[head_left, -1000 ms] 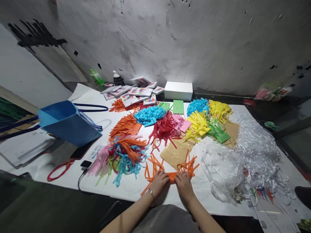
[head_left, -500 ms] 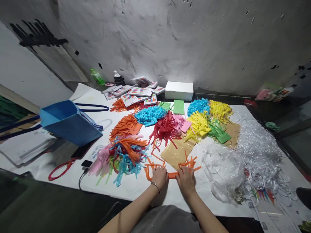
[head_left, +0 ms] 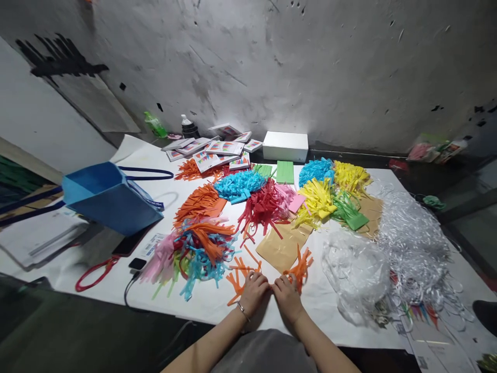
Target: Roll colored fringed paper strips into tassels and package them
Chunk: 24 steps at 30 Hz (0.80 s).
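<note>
An orange paper tassel (head_left: 300, 270) lies near the front edge of the white-covered table, its loose strips fanning out on both sides of my hands. My left hand (head_left: 254, 293) is closed on its middle, fingers curled down. Right beside it, my right hand (head_left: 286, 298) grips the same tassel, the fingertips of both hands nearly meeting. The tassel's uncut middle band is hidden under my fingers. Just beyond my hands is a brown paper piece (head_left: 281, 248). To the left sits a mixed heap of tassels (head_left: 204, 254) in pink, blue, orange and red.
Behind are red (head_left: 264, 204), blue (head_left: 238, 184) and yellow tassels (head_left: 314, 199). Printed boxes (head_left: 225, 147) and a white box (head_left: 286, 146) stand by the wall. A blue bag (head_left: 112, 197) is at left; crumpled clear plastic (head_left: 355, 274) and silvery strands (head_left: 413, 243) lie at right.
My hands have drawn closer together along the orange tassel, covering the band that showed between them. The strips at my right hand now bunch upright more.
</note>
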### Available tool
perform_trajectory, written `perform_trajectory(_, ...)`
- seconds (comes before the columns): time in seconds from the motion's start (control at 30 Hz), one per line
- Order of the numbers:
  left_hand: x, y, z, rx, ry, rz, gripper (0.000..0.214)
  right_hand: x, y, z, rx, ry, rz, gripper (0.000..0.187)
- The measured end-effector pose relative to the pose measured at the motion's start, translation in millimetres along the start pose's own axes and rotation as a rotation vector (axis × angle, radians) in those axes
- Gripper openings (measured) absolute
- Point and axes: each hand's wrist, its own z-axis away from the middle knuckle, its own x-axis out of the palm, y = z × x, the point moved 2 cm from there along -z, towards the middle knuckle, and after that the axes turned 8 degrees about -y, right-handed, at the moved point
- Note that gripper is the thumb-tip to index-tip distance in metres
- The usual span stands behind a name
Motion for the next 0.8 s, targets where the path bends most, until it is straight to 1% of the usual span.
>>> perform_trajectory(0.13, -0.9, -8, 5, 0.011, -0.039, -0.002, 0.014, -1, 12, 20, -0.019, 0.009, -0.003, 0.015)
perform_trajectory(0.2, -3.3, -8, 9, 0.022, -0.05, 0.009, 0.013, -5, 19, 33, 0.002, 0.037, -0.025, 0.017)
perform_trajectory(0.27, -6.9, -7, 12, 0.001, -0.054, 0.022, 0.014, -10, 23, 41, 0.053, 0.06, -0.073, 0.017)
perform_trajectory(0.33, -11.1, -2, 11, -0.056, -0.067, 0.017, 0.019, -14, 22, 40, 0.125, 0.062, -0.114, 0.016)
perform_trajectory(0.4, -15.3, 4, 6, -0.142, -0.083, -0.024, 0.022, -18, 18, 33, 0.224, 0.048, -0.111, 0.017)
perform_trajectory(0.5, -19.1, 12, -1, -0.27, -0.072, -0.113, 0.017, -23, 14, 19, 0.345, 0.049, -0.071, 0.016)
perform_trajectory(0.53, -18.7, 13, -2, -0.285, -0.061, -0.131, 0.014, -24, 13, 16, 0.365, 0.048, -0.055, 0.015)
perform_trajectory(0.57, -17.1, 14, -1, -0.268, -0.055, -0.138, 0.013, -24, 13, 14, 0.368, 0.047, -0.038, 0.014)
perform_trajectory(0.63, -11.1, 13, 4, -0.157, -0.054, -0.123, 0.013, -22, 13, 15, 0.345, 0.039, 0.0, 0.016)
perform_trajectory(0.7, -4.1, 10, 9, -0.03, -0.046, -0.096, 0.014, -19, 12, 17, 0.275, 0.04, 0.024, 0.02)
perform_trajectory(0.73, -1.3, 8, 10, 0.007, -0.032, -0.088, 0.014, -18, 10, 18, 0.23, 0.045, 0.027, 0.019)
perform_trajectory(0.8, 2.0, 4, 10, 0.03, -0.018, -0.079, 0.013, -14, 7, 18, 0.142, 0.045, 0.028, 0.014)
